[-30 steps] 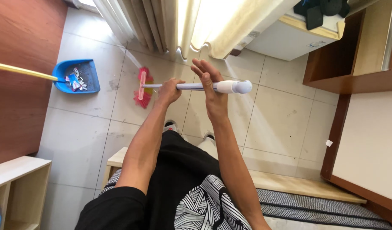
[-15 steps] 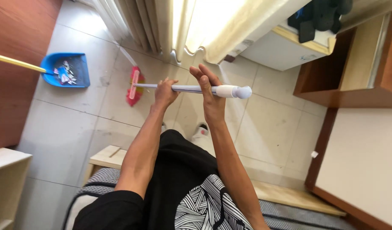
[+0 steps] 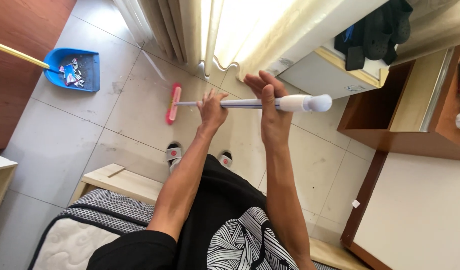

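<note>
One blue dustpan [image 3: 75, 67] on the floor [image 3: 65, 145] holds a small litter pile. Left hand [image 3: 211, 111] and right hand [image 3: 271, 107] each wrap closed around one broom's handle [image 3: 240, 103]; its pink head [image 3: 173, 104] touches the tiles.

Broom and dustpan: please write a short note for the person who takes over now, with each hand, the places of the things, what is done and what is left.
Left hand: gripping the middle of the white broom handle.
Right hand: around the handle nearer its rounded end.
Pink broom head: on the pale tiled floor, in front of the cream curtain.
Blue plastic dustpan: on the floor to the left, apart from the broom.
Done: scraps lie in the dustpan.
Left: dustpan not emptied.
</note>
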